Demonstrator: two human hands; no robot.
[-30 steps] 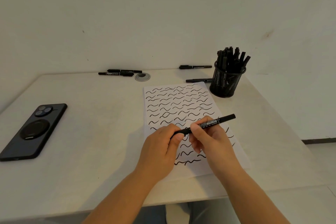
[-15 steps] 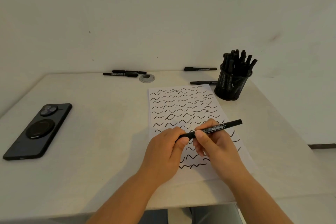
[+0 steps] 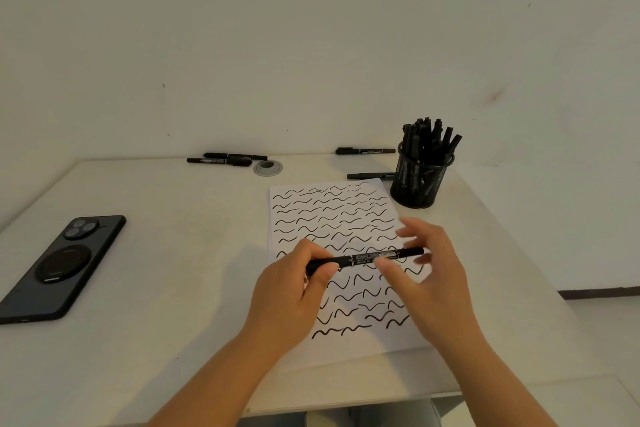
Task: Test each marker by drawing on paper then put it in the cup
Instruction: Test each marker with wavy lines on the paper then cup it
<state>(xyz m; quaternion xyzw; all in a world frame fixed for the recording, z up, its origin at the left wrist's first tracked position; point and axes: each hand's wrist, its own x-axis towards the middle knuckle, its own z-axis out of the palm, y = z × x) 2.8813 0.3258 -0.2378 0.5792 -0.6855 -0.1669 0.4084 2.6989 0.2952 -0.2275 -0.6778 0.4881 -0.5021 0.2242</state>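
Note:
My left hand (image 3: 291,291) grips the left end of a black marker (image 3: 370,257), which lies level above the white paper (image 3: 346,253) covered in black wavy lines. My right hand (image 3: 429,274) hovers around the marker's right end with its fingers spread and blurred, not holding it. A black mesh cup (image 3: 420,180) full of several black markers stands at the paper's far right corner.
Two loose markers (image 3: 225,158) lie at the table's back edge beside a round grey cable grommet (image 3: 267,168). One marker (image 3: 365,150) lies left of the cup, another marker (image 3: 370,176) just by the paper's top. A black phone (image 3: 60,267) rests at the left.
My right hand has let go of the marker and spread its fingers. The left hand still holds the marker's left end. The camera view has shifted slightly.

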